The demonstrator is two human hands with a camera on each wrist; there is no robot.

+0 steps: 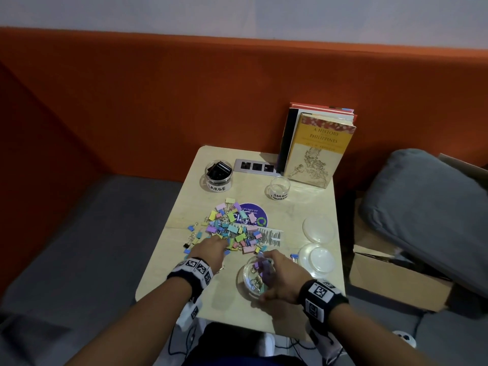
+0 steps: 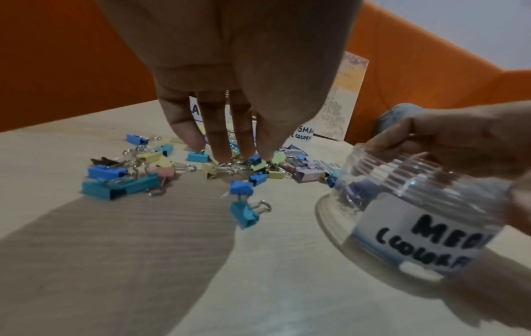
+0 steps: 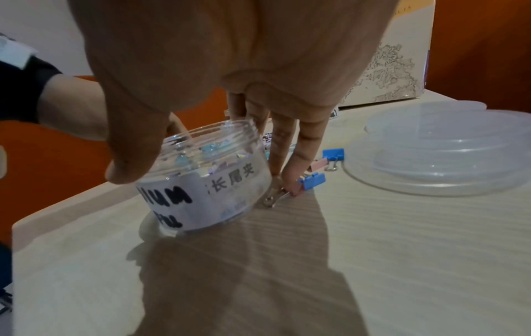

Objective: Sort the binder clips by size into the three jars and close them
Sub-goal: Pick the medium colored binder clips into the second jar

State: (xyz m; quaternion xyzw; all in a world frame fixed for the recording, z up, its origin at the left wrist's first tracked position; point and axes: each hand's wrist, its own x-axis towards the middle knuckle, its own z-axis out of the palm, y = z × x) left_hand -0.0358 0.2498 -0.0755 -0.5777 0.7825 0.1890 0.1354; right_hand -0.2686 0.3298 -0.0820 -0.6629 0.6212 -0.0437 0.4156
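The left hand (image 2: 229, 68) reaches straight, close-set fingers (image 2: 221, 136) down onto the pile of pastel binder clips (image 1: 232, 228), just beyond the clear medium jar (image 1: 257, 276). The right hand (image 1: 282, 278) curls thumb and fingers around that round, ridged plastic jar, which holds several clips. Beyond the pile on the pale wood-grain bench (image 1: 184, 265), the large jar (image 1: 218, 175) holds black clips.
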